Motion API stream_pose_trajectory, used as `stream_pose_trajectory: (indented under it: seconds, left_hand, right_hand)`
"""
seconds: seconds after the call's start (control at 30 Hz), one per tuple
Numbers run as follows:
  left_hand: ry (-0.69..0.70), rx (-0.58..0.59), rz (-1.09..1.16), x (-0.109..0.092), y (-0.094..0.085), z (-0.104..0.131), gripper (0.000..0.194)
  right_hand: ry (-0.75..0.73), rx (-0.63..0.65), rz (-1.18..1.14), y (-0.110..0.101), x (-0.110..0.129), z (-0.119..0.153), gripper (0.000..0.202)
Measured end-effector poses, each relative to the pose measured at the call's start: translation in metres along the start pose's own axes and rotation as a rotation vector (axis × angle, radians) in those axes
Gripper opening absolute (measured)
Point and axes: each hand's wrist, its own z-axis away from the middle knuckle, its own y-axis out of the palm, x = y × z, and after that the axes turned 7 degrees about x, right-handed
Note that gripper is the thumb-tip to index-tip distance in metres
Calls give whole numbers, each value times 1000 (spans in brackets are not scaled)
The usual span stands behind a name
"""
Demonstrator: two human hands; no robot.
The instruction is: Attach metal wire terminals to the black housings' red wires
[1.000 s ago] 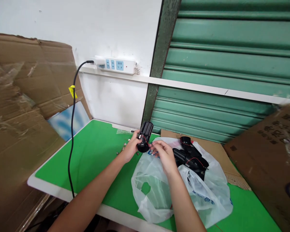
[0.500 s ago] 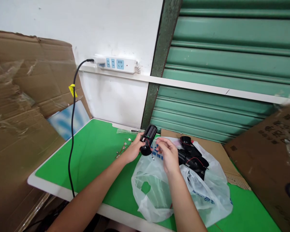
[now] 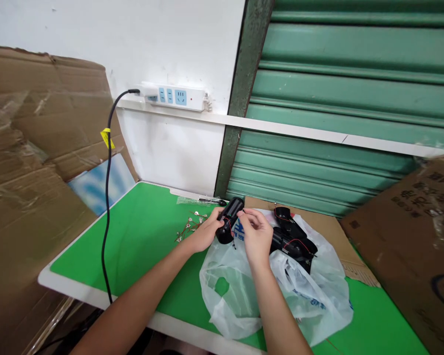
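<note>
My left hand (image 3: 206,232) is closed around the side of a glossy black plastic housing (image 3: 227,228), which is tilted above the green tabletop. Thin red and black wires run along the housing, and a loose end hangs down near its lower part. At the housing's right side, my right hand (image 3: 257,231) has its fingers pinched; a dark wire seems to be at the fingertips, though it is too small to see clearly. More black housings with red wires (image 3: 295,245) lie on a white plastic bag (image 3: 237,291) to the right.
Small wired connectors (image 3: 188,228) lie left of my hands on the green table (image 3: 133,236). A clear packet (image 3: 188,199) lies behind them. A black cable (image 3: 106,212) hangs from a power strip (image 3: 175,96). Cardboard boxes (image 3: 410,231) stand at both sides.
My right hand has moved in closer against the housing, its fingers now bunched at the housing's edge. The housing has shifted slightly, and the camera view has moved a little.
</note>
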Motion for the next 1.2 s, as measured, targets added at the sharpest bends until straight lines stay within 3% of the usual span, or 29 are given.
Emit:
stream_pose_trajectory:
  seconds: [0.17,0.47,0.67,0.83,1.0,1.2]
  left_hand:
    - [9,-69,-52,7,-3,-2,29]
    - [8,-174,-184,-3,-1,1,25]
    - [33,-239,-293,-4,-2,4,21]
    - [66,-215,-479,-11,-3,8,30]
    - [176,-146,-478,-12,-3,9,45]
    - [200,-165,-486,-6,-3,7,48]
  right_hand:
    - [-227,24,287,2,-4,7,23]
    - [-518,266,573,-1,-9,9,30]
    - [-549,308,700,-4,-15,8,41]
    - [-624,346,803,-6,-18,6,53]
    - [-685,334,880,-6,-16,6,54]
    - [-675,318,902,-6,-15,7,52]
